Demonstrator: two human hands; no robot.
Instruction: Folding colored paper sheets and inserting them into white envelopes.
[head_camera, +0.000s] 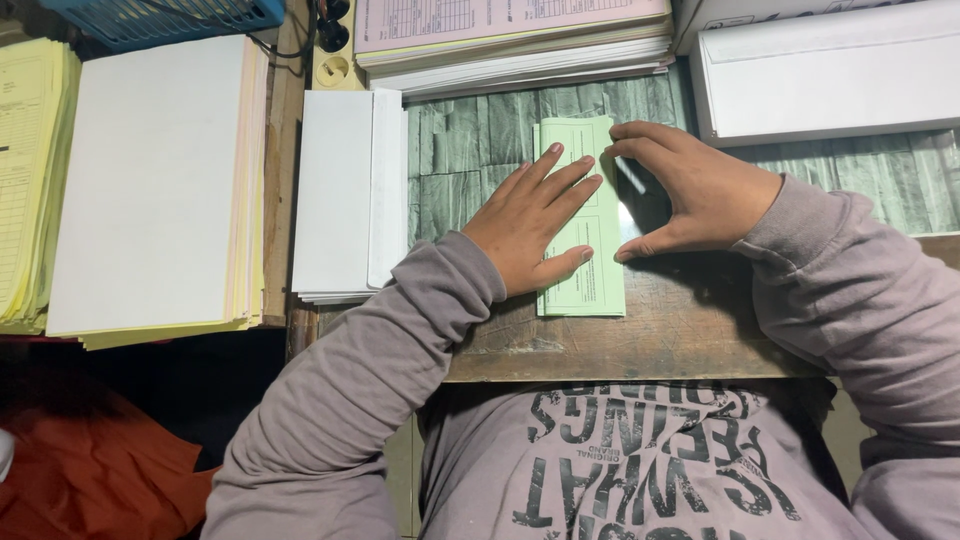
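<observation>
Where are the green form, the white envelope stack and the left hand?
green form (590, 285): head view, lower part of the folded sheet.
white envelope stack (335, 190): head view, face of the top envelope.
left hand (527, 222): head view, back of the hand.

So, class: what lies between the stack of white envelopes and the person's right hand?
In the head view, the left hand pressing flat on the folded green form lies between the white envelopes and the right hand.

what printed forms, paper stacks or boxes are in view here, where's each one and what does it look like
Green form: desk centre, narrow folded slip, under the left hand, right hand at its edge.
White envelopes: left of the form, upright stack.
White and yellow sheets: far left, tall pile.
Yellow forms: left edge, stacked.
Pink form pad: top centre, on white sheets.
Envelope box: top right, white, long.
</observation>
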